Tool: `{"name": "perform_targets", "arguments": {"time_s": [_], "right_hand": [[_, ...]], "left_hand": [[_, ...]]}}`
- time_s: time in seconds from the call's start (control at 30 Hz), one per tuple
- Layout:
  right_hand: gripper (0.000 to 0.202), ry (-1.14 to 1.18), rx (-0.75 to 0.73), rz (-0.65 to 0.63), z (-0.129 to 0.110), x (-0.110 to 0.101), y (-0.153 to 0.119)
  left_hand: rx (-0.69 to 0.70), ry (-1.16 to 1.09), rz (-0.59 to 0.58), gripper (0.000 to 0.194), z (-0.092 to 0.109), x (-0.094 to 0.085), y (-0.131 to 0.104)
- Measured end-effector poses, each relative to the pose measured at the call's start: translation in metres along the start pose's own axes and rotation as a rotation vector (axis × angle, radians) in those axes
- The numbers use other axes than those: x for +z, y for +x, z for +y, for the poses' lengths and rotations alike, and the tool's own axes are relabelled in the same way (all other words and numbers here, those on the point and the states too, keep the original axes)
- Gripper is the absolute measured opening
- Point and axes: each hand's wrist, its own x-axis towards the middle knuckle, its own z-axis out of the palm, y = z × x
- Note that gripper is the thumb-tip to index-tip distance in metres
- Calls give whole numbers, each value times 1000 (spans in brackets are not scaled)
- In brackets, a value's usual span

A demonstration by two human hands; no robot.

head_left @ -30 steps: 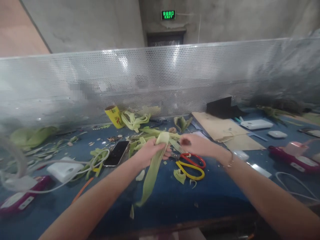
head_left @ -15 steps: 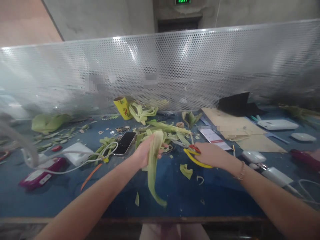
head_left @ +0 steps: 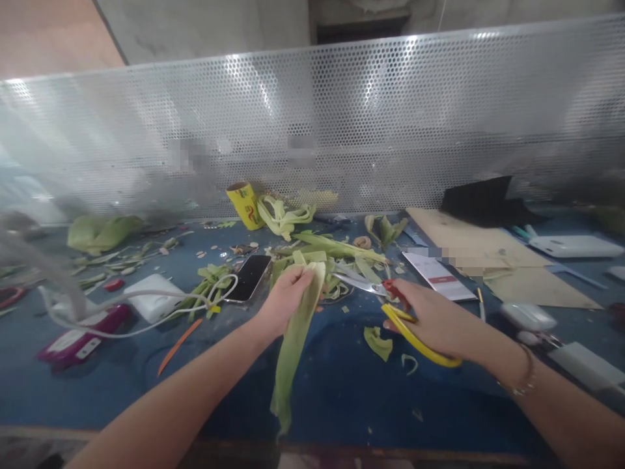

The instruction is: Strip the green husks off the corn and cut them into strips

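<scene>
A long pale-green corn husk (head_left: pixel 297 339) hangs down toward the table's front edge, pinched near its top by my left hand (head_left: pixel 288 293). My right hand (head_left: pixel 430 312) grips a pair of scissors (head_left: pixel 420 335) with yellow and red handles. Their metal blades point left, with the tips close to the husk's upper end. Behind both hands lies a heap of green husk strips (head_left: pixel 336 247). A small cut piece of husk (head_left: pixel 378 343) rests on the blue table below the scissors.
A dark-screened phone (head_left: pixel 249 279) and a white box with a cable (head_left: pixel 153 298) are to the left, near a purple case (head_left: pixel 85 339). A yellow tube (head_left: pixel 245 207) leans at the back. On the right are a white phone-like slab (head_left: pixel 437 277), brown card (head_left: pixel 488 247) and an earbud case (head_left: pixel 528 317).
The scissors have moved right and toward me, and their handles have spread. The husk's lower end has swung left. The view has tilted downward slightly.
</scene>
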Motion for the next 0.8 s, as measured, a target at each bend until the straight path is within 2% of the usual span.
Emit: {"name": "perform_targets", "arguments": {"time_s": [0.2,0.33,0.57,0.8], "right_hand": [[49,41,5,-72,-8,6,-2],[43,66,2,-93,-10,6,-4],[42,77,16,-114,-15,1,-5],[42,82,10,-98,-14,1,-4]], "left_hand": [[229,248,15,20,-8,-3,-2],[279,319,-12,24,-10,-1,-5],[260,350,-39,31,-11,2,-7],[127,263,-120,32,-7,3,-9]]}}
